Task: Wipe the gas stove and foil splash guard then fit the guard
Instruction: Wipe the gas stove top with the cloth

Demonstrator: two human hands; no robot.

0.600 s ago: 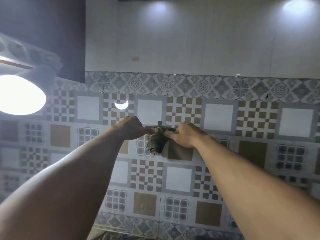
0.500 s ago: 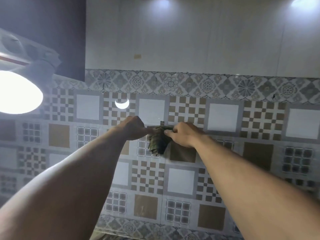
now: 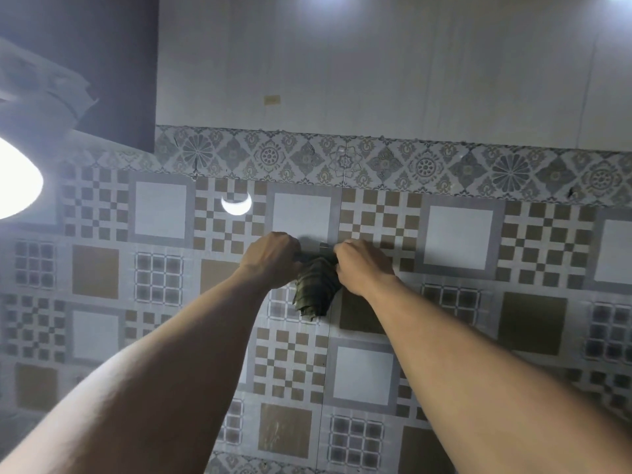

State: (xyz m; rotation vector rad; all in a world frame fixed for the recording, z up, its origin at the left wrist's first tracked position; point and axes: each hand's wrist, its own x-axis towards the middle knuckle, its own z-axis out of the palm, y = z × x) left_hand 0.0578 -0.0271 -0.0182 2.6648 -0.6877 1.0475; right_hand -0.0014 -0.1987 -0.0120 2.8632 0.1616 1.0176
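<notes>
A dark green striped cloth [image 3: 314,292] hangs bunched against the patterned tiled wall [image 3: 455,241], its top edge at a small metal hook [image 3: 324,247]. My left hand [image 3: 273,261] pinches the cloth's upper left corner. On the other side, my right hand [image 3: 362,265] grips its upper right corner, knuckles toward me. Both arms reach up and forward at chest height. The gas stove and the foil splash guard are out of view.
A glaring lamp [image 3: 13,186] sits at the far left under a crumpled fitting. Its reflection [image 3: 236,205] shows on a tile above my left hand. Plain white wall panels [image 3: 376,63] rise above the tile border.
The view has tilted slightly. Both hands have closed in toward the hook, holding the cloth's top edge tighter, and the cloth hangs lower between them.
</notes>
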